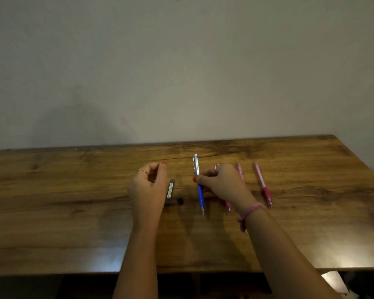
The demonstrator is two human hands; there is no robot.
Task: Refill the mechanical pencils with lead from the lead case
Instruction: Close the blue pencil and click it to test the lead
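Note:
My right hand (222, 183) grips a blue and silver mechanical pencil (198, 182) near its middle, held nearly upright with the tip pointing toward me. My left hand (149, 186) hovers to its left with fingers curled and thumb and forefinger pinched; whether it holds a lead is too small to tell. A dark lead case (171, 190) lies on the table just right of the left hand, its small black cap (180, 201) beside it. Two pink mechanical pencils lie on the table: one (263, 184) to the right, the other (239, 170) mostly hidden behind my right hand.
The wooden table (73, 212) runs wide left and right, with its front edge near me and a plain wall right behind its back edge. A pink band sits on my right wrist (249, 211).

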